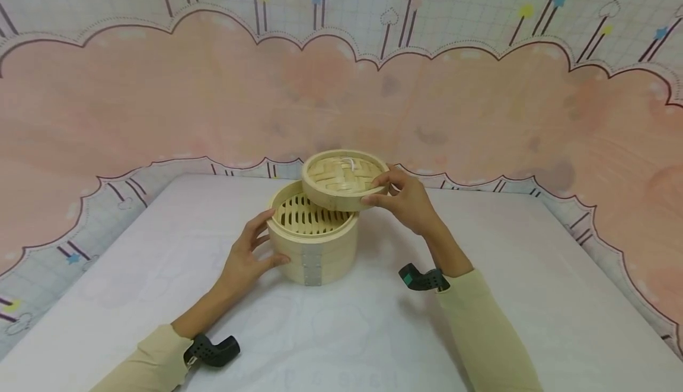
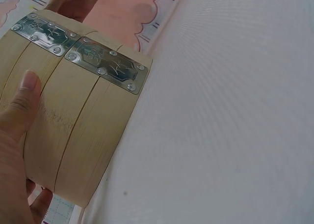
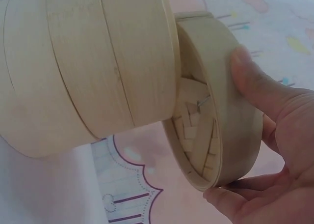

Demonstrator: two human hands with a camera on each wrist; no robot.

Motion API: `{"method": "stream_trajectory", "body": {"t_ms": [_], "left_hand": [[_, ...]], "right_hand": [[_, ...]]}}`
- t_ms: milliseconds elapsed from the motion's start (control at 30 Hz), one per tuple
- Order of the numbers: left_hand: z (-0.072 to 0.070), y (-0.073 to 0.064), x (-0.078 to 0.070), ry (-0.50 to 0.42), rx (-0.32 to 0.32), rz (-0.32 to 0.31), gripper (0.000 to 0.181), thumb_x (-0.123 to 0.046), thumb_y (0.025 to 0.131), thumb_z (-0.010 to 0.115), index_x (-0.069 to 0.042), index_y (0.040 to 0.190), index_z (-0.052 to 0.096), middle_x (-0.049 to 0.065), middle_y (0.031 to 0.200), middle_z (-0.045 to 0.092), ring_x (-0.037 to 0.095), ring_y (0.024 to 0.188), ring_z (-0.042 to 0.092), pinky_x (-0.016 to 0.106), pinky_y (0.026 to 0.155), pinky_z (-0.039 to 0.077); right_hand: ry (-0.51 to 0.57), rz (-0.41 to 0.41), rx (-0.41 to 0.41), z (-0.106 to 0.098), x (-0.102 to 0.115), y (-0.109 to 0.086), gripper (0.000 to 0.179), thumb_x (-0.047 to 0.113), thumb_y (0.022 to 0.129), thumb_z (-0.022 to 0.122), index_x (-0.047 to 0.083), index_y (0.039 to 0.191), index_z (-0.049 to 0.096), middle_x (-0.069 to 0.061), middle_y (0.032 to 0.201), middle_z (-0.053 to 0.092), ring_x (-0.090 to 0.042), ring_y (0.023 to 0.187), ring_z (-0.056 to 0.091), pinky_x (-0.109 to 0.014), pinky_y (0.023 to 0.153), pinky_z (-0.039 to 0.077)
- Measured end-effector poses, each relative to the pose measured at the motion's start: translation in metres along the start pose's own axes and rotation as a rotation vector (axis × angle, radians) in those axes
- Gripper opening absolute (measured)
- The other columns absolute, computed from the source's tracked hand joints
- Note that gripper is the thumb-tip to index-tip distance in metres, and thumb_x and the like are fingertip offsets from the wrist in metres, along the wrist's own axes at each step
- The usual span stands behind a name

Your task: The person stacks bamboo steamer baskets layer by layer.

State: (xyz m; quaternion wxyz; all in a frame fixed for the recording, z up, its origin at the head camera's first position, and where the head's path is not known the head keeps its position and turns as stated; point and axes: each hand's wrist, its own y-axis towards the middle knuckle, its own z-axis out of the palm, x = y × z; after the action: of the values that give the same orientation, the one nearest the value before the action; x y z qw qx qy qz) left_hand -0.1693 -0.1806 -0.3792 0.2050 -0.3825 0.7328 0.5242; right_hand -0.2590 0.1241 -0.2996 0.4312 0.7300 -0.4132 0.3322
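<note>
A round bamboo steamer basket (image 1: 336, 258) with a slatted inner floor and metal plates (image 2: 105, 62) on its side stands on the white table. My left hand (image 1: 248, 255) grips its left side, the thumb at the front and fingers near the rim. With my right hand (image 1: 405, 199) I hold the woven bamboo lid (image 1: 344, 175) by its right edge. The lid sits shifted back and to the right, over part of the opening. In the right wrist view the lid's woven underside (image 3: 196, 130) shows beside the basket's rim. Whether lid and rim touch I cannot tell.
A white cloth-covered table (image 1: 133, 297) spreads around the steamer. Behind it hangs a pink and white patterned backdrop (image 1: 213, 95) with cloud-like borders. Black camera mounts (image 1: 213, 350) are strapped to both wrists, below light sleeves.
</note>
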Motion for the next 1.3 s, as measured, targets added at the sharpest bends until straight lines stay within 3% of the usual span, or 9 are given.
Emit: {"method": "stream_trajectory", "body": {"t_ms": [300, 600, 667, 900, 1067, 1300], "left_hand": [[0.000, -0.001, 0.000, -0.005, -0.005, 0.015, 0.091, 0.016, 0.064, 0.078, 0.002, 0.142, 0.032, 0.022, 0.145, 0.036, 0.008, 0.127, 0.039, 0.022, 0.101, 0.042], [0.000, 0.000, 0.001, -0.003, 0.002, 0.019, 0.092, 0.016, 0.064, 0.078, 0.002, 0.142, 0.032, 0.023, 0.145, 0.036, 0.033, 0.128, 0.040, 0.021, 0.100, 0.042], [0.000, 0.000, 0.001, -0.004, 0.004, 0.018, 0.092, 0.016, 0.065, 0.078, 0.002, 0.142, 0.032, 0.023, 0.145, 0.035, 0.031, 0.128, 0.040, 0.021, 0.100, 0.042], [0.000, -0.001, 0.003, -0.017, 0.003, 0.020, 0.093, 0.017, 0.064, 0.078, 0.001, 0.143, 0.031, 0.023, 0.145, 0.035, 0.007, 0.127, 0.039, 0.021, 0.100, 0.043], [0.000, -0.001, 0.003, -0.023, 0.002, 0.030, 0.093, 0.018, 0.064, 0.077, 0.002, 0.143, 0.031, 0.025, 0.145, 0.035, 0.005, 0.127, 0.039, 0.021, 0.099, 0.043], [0.001, -0.001, 0.002, -0.027, -0.001, 0.039, 0.092, 0.019, 0.064, 0.077, 0.003, 0.142, 0.032, 0.026, 0.144, 0.035, 0.008, 0.127, 0.040, 0.020, 0.099, 0.043]], "right_hand": [[-0.004, 0.004, 0.022, 0.008, -0.001, -0.001, 0.032, 0.020, 0.075, 0.083, 0.003, 0.094, 0.063, -0.012, 0.152, 0.031, -0.018, 0.141, 0.020, -0.039, 0.110, 0.034], [-0.010, -0.003, 0.032, 0.013, -0.002, -0.001, 0.030, 0.020, 0.075, 0.083, 0.005, 0.093, 0.063, -0.012, 0.153, 0.030, -0.022, 0.139, 0.026, -0.039, 0.110, 0.033], [-0.013, -0.010, 0.036, 0.013, -0.002, -0.001, 0.031, 0.021, 0.075, 0.083, 0.005, 0.093, 0.063, -0.012, 0.153, 0.030, -0.022, 0.139, 0.027, -0.040, 0.110, 0.033], [-0.015, -0.024, 0.058, 0.015, 0.000, -0.003, 0.030, 0.022, 0.076, 0.083, 0.007, 0.092, 0.063, -0.010, 0.153, 0.031, -0.019, 0.140, 0.023, -0.038, 0.111, 0.033], [-0.029, -0.030, 0.065, 0.017, 0.002, -0.003, 0.028, 0.020, 0.076, 0.082, 0.007, 0.091, 0.062, -0.009, 0.150, 0.036, -0.015, 0.142, 0.016, -0.037, 0.110, 0.034], [-0.026, -0.028, 0.076, 0.020, 0.003, -0.004, 0.029, 0.021, 0.076, 0.083, 0.008, 0.091, 0.062, -0.007, 0.154, 0.028, -0.020, 0.140, 0.025, -0.034, 0.110, 0.033]]}}
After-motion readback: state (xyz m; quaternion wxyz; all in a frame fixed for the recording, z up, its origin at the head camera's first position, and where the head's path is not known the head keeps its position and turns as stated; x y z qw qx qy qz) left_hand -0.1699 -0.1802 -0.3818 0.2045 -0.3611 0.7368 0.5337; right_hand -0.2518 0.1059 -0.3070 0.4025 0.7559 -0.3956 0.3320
